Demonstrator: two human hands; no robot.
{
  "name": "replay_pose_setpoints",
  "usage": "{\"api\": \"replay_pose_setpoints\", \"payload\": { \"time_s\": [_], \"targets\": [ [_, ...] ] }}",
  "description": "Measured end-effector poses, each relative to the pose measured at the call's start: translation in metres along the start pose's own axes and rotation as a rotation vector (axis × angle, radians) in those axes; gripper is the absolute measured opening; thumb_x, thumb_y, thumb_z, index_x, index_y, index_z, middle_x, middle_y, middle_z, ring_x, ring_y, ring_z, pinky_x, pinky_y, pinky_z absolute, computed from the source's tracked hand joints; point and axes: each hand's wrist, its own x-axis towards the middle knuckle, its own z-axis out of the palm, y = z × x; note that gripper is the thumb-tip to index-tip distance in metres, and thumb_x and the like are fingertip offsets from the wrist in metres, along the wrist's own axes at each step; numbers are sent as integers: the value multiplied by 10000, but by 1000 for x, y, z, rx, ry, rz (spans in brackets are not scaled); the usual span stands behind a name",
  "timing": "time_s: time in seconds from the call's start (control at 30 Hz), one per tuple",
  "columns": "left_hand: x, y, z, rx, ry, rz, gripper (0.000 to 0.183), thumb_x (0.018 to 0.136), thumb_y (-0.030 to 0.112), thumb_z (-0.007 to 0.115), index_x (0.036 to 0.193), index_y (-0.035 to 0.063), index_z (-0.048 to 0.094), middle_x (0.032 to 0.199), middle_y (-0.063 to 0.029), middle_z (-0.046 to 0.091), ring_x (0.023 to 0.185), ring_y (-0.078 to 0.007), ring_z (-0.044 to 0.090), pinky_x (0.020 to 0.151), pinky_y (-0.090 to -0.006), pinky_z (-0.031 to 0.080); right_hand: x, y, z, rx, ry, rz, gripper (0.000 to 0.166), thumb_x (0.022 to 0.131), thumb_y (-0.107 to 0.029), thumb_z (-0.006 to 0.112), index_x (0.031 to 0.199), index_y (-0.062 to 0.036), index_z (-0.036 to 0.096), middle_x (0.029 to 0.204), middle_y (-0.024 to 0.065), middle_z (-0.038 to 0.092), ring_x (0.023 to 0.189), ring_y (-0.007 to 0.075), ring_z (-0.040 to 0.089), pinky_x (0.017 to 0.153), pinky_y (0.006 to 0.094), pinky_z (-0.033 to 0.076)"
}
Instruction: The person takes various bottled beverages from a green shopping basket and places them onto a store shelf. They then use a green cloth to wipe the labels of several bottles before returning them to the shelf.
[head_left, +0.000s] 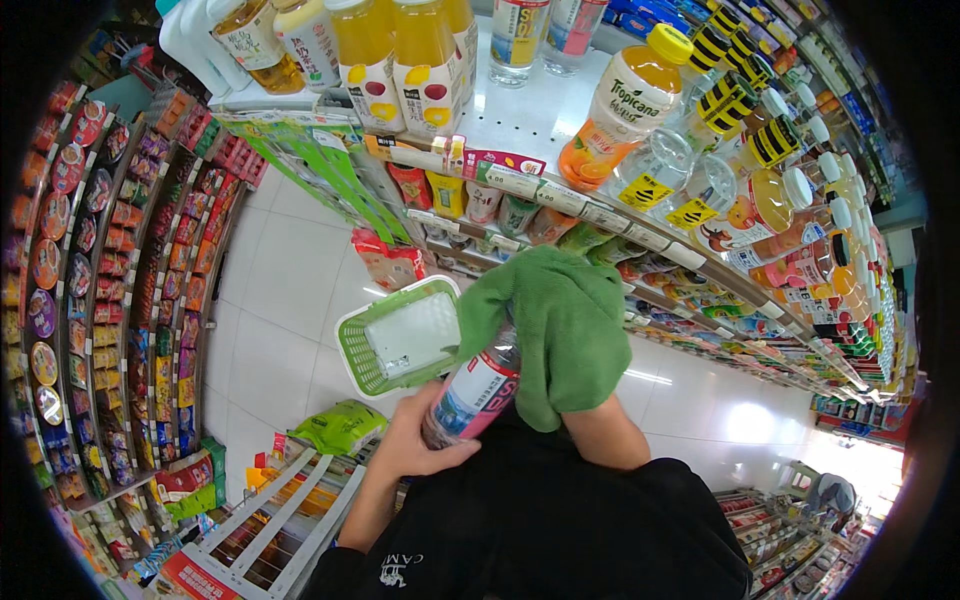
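Observation:
My left hand (420, 442) grips the lower part of a clear plastic drink bottle (478, 390) with a pink and blue label, held tilted in front of my chest. A green microfibre cloth (566, 322) drapes over the bottle's upper end. Beneath that cloth my right hand is hidden; only the right forearm (609, 431) shows, coming out below it. The cloth is bunched around the hand and lies against the bottle's neck. The cap is covered from sight.
A store shelf (510, 112) ahead bears juice bottles (431, 71), soda water bottles (516, 37) and a Tropicana bottle (626, 109). On the tiled floor (262, 292) stands a green-and-white plastic basket (360, 367). Snack racks (112, 300) line the left; a metal rack (277, 517) stands lower left.

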Motion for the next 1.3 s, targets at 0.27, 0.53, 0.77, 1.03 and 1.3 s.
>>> {"api": "replay_pose_setpoints", "payload": {
  "time_s": [0.27,0.53,0.77,1.03,1.3],
  "targets": [
    [0,-2,-46,521,402,-27,638,570,95,866,1155,23,625,1051,-164,662,963,-317,668,886,-388,523,4,32,4,-94,-230,152,254,934,-81,622,1148,56,621,1129,141,648,834,192,620,710,324,513],
    [-3,-98,-79,711,482,-147,568,631,-72,763,1168,27,606,1203,-165,649,1104,-411,605,945,-447,508,-66,155,-32,110,-411,929,270,970,-109,705,1220,-13,670,980,82,708,823,147,674,671,284,566],
    [-5,-228,-82,621,352,-356,697,691,-70,647,1369,43,532,1432,-182,527,1249,-438,525,1034,-476,480,-107,246,-17,-159,-337,1116,176,995,-144,626,1062,9,680,860,50,679,690,120,639,603,275,528],
    [-4,-380,-95,596,531,-605,626,826,248,771,1366,20,548,1435,-246,503,1320,-449,476,1090,-528,420,-97,436,18,-438,-149,1118,263,929,-242,681,754,-63,601,625,11,565,507,145,551,461,327,427],
    [-94,-527,-196,1106,887,-752,571,885,276,739,1325,-3,507,1231,-298,627,1168,-476,590,989,-522,493,-80,610,25,-994,-436,592,358,947,-352,724,971,4,694,873,175,700,780,328,664,721,392,506]
  ]
}}
